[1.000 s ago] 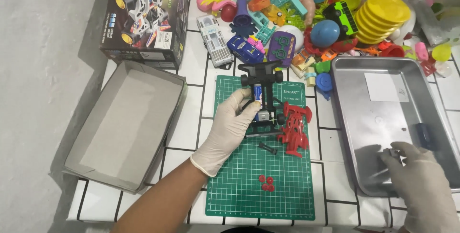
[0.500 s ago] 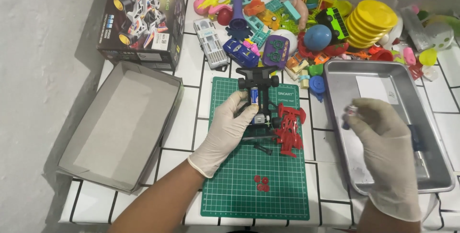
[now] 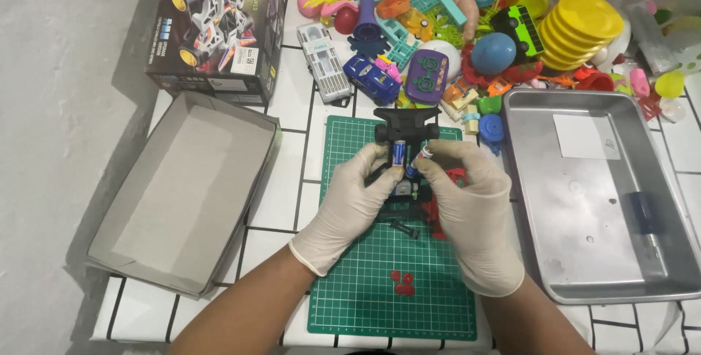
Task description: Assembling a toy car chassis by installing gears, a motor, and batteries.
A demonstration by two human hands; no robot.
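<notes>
On the white tiled bench, an empty grey cardboard box tray sits toward the left edge and a steel baking tray toward the right; between them lies a green gridded cutting mat. At the mat's far edge stands a black toy car chassis. The gloved left hand steadies it, fingers curled around a blue battery; the gloved right hand pinches a second small battery just beside the first. This looks like battery fitting; seating it needs careful alignment.
</notes>
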